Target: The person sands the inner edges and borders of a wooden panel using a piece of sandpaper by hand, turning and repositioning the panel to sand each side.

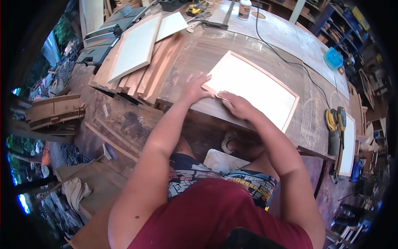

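Note:
A white panel with a pale wooden rim [259,89] lies on the workbench in front of me. My left hand [195,88] rests at its near left corner, fingers spread along the rim and thumb reaching toward my other hand. My right hand [237,104] is on the panel's near edge, its fingers closed and pressed down together. A thin pale edge shows under those fingertips; what it belongs to is mostly hidden.
Another framed panel [137,47] leans on stacked boards [155,76] at the left, beside a table saw [110,35]. A yellow sander [331,119] sits at the bench's right end. A cord [286,61] crosses the workbench [248,52]. A bottle [244,9] stands at the back.

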{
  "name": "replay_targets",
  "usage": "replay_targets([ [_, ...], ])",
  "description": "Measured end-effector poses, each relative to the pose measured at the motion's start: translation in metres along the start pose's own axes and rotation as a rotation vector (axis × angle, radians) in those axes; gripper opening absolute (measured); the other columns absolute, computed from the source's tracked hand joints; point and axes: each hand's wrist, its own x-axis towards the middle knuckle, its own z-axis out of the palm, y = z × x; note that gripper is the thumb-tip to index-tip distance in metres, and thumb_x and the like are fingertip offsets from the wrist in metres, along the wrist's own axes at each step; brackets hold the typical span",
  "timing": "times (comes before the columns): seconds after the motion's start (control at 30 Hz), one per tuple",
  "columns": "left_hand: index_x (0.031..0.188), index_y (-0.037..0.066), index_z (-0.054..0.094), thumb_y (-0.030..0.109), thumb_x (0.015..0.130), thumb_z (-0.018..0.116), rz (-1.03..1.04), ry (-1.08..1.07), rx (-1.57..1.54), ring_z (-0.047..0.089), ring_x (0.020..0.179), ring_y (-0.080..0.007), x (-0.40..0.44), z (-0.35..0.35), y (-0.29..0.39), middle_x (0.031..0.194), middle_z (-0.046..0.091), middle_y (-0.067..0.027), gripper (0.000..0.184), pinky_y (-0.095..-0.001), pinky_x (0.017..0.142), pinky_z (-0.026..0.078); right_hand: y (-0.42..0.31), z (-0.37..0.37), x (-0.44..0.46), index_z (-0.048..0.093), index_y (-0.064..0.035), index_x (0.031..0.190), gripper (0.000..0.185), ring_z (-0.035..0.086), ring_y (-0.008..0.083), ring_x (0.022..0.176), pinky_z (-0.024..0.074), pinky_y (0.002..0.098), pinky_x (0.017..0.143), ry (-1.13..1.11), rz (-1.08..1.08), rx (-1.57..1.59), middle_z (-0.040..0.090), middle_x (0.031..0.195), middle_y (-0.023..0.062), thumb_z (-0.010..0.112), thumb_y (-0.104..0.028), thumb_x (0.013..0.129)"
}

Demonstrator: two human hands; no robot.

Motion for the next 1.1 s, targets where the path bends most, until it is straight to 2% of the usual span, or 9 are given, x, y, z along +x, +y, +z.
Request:
replay_targets([
  [0.2,0.138,0.02,0.059,0.042,0.071,0.085,0.021,0.022,-0.02,0.042,0.143,-0.0243,0.005,0.007,-0.012,0.143,0.058,-0.0064,0.076,-0.0494,0.12,0.022,-0.011,0.023,0.06,0.054,-0.0064,0.14,0.043,0.049,0.0336,0.134,0.0364,0.0405,0.115,0.024,-0.039,0.005,0.053,0.144,0.0176,0.046,-0.028,0.104],
  [0.33,0.138,0.02,0.059,0.038,0.073,0.084,0.019,0.017,-0.002,0.043,0.142,-0.0248,0.005,0.002,-0.005,0.143,0.058,-0.0069,0.072,-0.0494,0.12,0.022,0.002,0.013,0.032,0.055,-0.0061,0.139,0.042,0.049,0.0341,0.133,0.0365,0.0406,0.115,0.008,-0.049,0.0,0.054,0.143,0.018,0.046,-0.026,0.104],
  [0.47,0.139,0.021,0.059,0.038,0.073,0.084,0.018,0.021,-0.004,0.043,0.142,-0.0247,0.0,0.009,-0.009,0.142,0.059,-0.0073,0.072,-0.0492,0.119,0.023,-0.01,0.012,0.047,0.055,-0.0071,0.138,0.041,0.05,0.0343,0.133,0.0381,0.0429,0.114,-0.034,-0.005,0.044,0.055,0.142,0.0185,0.048,-0.026,0.102],
  [0.53,0.139,0.021,0.059,0.039,0.072,0.084,0.019,0.035,0.006,0.044,0.142,-0.0246,0.006,0.008,-0.011,0.141,0.059,-0.0075,0.073,-0.0489,0.119,0.023,-0.008,0.022,0.063,0.055,-0.0062,0.138,0.04,0.05,0.0338,0.133,0.0372,0.0414,0.114,0.018,-0.077,0.06,0.055,0.141,0.0176,0.048,-0.024,0.103],
  [0.73,0.138,0.021,0.06,0.036,0.072,0.084,0.015,0.037,-0.011,0.046,0.14,-0.0253,0.002,-0.001,-0.001,0.139,0.06,-0.0092,0.072,-0.0484,0.119,0.024,-0.001,0.011,0.025,0.056,-0.0075,0.138,0.041,0.05,0.0346,0.133,0.0381,0.0427,0.113,0.028,-0.081,-0.003,0.055,0.143,0.0165,0.047,-0.023,0.101],
  [0.93,0.138,0.021,0.06,0.038,0.07,0.086,0.043,0.059,-0.01,0.046,0.14,-0.0255,0.005,0.006,-0.011,0.14,0.06,-0.0085,0.075,-0.0475,0.119,0.024,-0.007,0.024,0.059,0.055,-0.0077,0.139,0.041,0.048,0.0332,0.135,0.0376,0.0423,0.114,0.031,-0.092,0.005,0.053,0.144,0.017,0.048,-0.024,0.102],
  [1.03,0.137,0.02,0.06,0.038,0.07,0.086,0.013,0.039,-0.032,0.046,0.14,-0.0254,0.001,-0.001,-0.002,0.14,0.06,-0.0083,0.074,-0.0472,0.12,0.024,-0.009,0.01,0.036,0.055,-0.0071,0.139,0.041,0.049,0.0336,0.135,0.0381,0.042,0.113,-0.012,-0.023,0.002,0.053,0.144,0.0172,0.049,-0.024,0.102],
  [1.1,0.137,0.019,0.06,0.036,0.072,0.085,0.017,0.035,-0.016,0.046,0.139,-0.025,0.001,-0.005,0.003,0.139,0.06,-0.008,0.072,-0.0475,0.119,0.025,0.003,0.005,0.014,0.056,-0.0072,0.138,0.041,0.05,0.0343,0.133,0.0385,0.0421,0.113,0.006,-0.063,0.001,0.054,0.143,0.0175,0.049,-0.024,0.102],
])
